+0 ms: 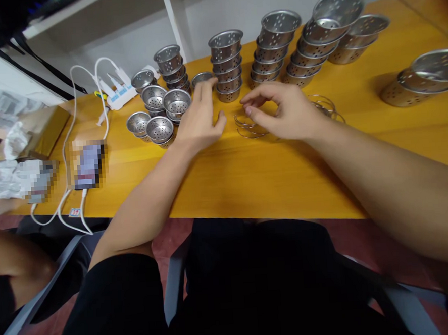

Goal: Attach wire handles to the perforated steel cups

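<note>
My left hand (pixel 202 117) is held over the table with its fingers stretched out and its thumb apart, holding nothing. Its fingertips are beside a small perforated metal cup (pixel 202 77), partly hidden; I cannot tell whether they touch. Just right of it, my right hand (pixel 285 110) has curved fingers with a gap between thumb and forefinger, and nothing shows in it. Thin wire rings (pixel 249 132) lie under the right hand, and more wire pieces (pixel 328 105) show behind its wrist. A stack of perforated cups (pixel 227 66) stands upright beyond both hands.
Small perforated cups (pixel 160 130) cluster at left. Taller stacks (pixel 270 53) and larger cups (pixel 353 41) line the back; another stack (pixel 427 79) leans at far right. A phone (pixel 90 165), white cables and a power strip (pixel 122 95) occupy the left. A person's arm (pixel 16 246) shows beside me.
</note>
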A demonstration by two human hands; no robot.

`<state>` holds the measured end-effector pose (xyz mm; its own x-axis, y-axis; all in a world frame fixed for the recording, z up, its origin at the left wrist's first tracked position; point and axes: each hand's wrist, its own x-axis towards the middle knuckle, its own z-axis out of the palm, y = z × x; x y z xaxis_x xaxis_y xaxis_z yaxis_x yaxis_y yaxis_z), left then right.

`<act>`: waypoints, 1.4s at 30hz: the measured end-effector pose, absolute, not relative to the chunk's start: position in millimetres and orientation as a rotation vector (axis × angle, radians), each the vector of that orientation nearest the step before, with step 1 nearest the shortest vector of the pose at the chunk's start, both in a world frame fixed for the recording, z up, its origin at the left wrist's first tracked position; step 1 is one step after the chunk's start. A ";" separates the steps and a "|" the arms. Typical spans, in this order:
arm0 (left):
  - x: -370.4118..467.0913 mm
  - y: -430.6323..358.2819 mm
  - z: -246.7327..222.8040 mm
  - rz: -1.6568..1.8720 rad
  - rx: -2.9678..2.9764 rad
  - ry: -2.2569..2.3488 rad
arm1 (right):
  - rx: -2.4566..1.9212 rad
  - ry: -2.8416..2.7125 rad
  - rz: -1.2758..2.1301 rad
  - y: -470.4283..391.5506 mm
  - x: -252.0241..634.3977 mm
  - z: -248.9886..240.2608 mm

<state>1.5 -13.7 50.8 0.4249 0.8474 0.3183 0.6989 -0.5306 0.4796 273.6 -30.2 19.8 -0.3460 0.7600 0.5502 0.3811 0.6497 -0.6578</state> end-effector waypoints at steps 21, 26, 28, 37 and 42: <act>8.7 81.9 -14.0 0.754 2.194 1.480 | -0.857 -1.957 0.578 -30.0 266.7 16.9; 33.9 78.5 -6.9 0.678 2.244 1.681 | -0.896 -1.954 0.574 -30.4 268.0 16.7; 35.7 71.7 -8.4 0.662 2.266 1.692 | -0.892 -1.956 0.563 -29.6 267.9 15.1; 33.8 9.4 12.0 0.497 2.433 1.765 | -0.993 -2.111 0.582 -18.7 281.7 14.4; 46.5 -24.7 41.8 0.410 2.427 1.824 | -1.105 -2.452 0.503 -13.7 291.0 16.7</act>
